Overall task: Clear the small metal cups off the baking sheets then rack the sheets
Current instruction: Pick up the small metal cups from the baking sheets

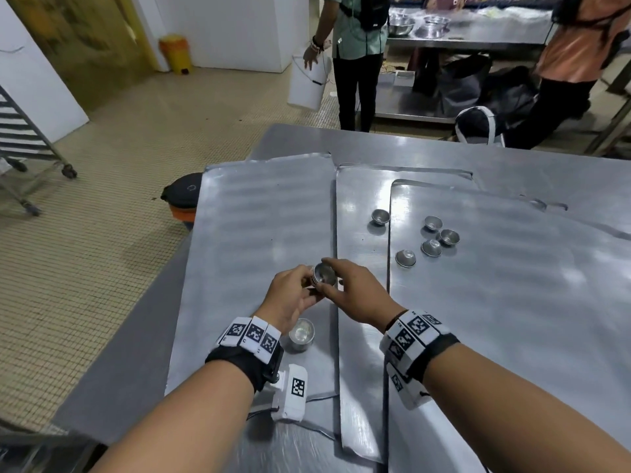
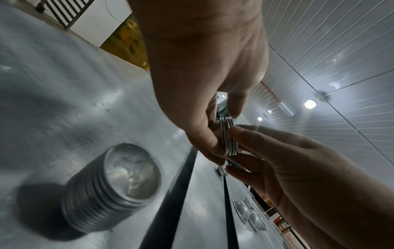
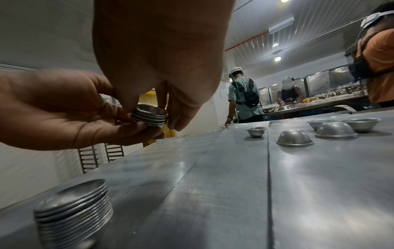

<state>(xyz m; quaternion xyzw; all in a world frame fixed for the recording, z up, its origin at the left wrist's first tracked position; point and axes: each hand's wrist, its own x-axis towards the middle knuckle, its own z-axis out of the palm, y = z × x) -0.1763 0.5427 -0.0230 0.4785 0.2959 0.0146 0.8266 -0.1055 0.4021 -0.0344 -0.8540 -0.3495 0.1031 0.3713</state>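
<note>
Both hands meet over the seam between the left baking sheet [image 1: 259, 216] and the middle baking sheet [image 1: 358, 302]. My left hand [image 1: 307, 281] cradles a small stack of nested metal cups [image 1: 323, 274] from below, and my right hand [image 1: 336, 279] pinches its rim from above. The wrist views show the same small stack [image 2: 229, 136] [image 3: 149, 116] tilted between the fingers. A taller stack of cups [image 1: 301, 334] [image 3: 74, 212] stands on the left sheet near my left wrist. One loose cup [image 1: 380, 216] sits on the middle sheet. Several more cups [image 1: 431, 248] lie on the right baking sheet [image 1: 512, 302], some upside down.
The sheets overlap on a steel table [image 1: 444, 148], and its left edge drops to tiled floor. A wheeled rack [image 1: 20, 131] stands far left, and a black and orange bin [image 1: 182, 199] sits by the table. A person with a white bucket [image 1: 307, 83] stands beyond the table.
</note>
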